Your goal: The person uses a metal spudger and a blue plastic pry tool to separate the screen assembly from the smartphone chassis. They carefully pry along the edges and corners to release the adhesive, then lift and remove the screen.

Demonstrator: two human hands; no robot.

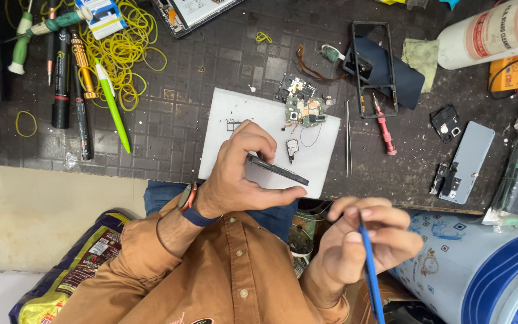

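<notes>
While gripping edge-on, left hand [241,174] clamped around a thin dark phone body [278,170], thumb stretched under its near end, index and middle fingers [258,139] curled over the top edge, pinching tight. Held just above a white sheet [241,114], tilted down toward the thumb tip. Orange-and-blue watch strap [190,204] at that wrist, brown shirt sleeve behind it.

Right hand [361,243] lower and nearer the body, fingers closed together around a slim blue tool [370,270], thumb and fingertips pinching its upper end, shaft running down past the palm. Tool tip just short of the phone body's lower end, not touching.

Just beyond the left fingertips, on the sheet: a green circuit board [304,109] with loose small parts around it. Past the sheet's far side from the thumb, silver tweezers [348,138] lying straight, then a red screwdriver [384,127] and a black phone frame [374,67]. Well off behind the left knuckles, a green pen [113,108] and a heap of yellow rubber bands [121,51]. Beside the right hand, a blue-and-white bucket [481,264].
</notes>
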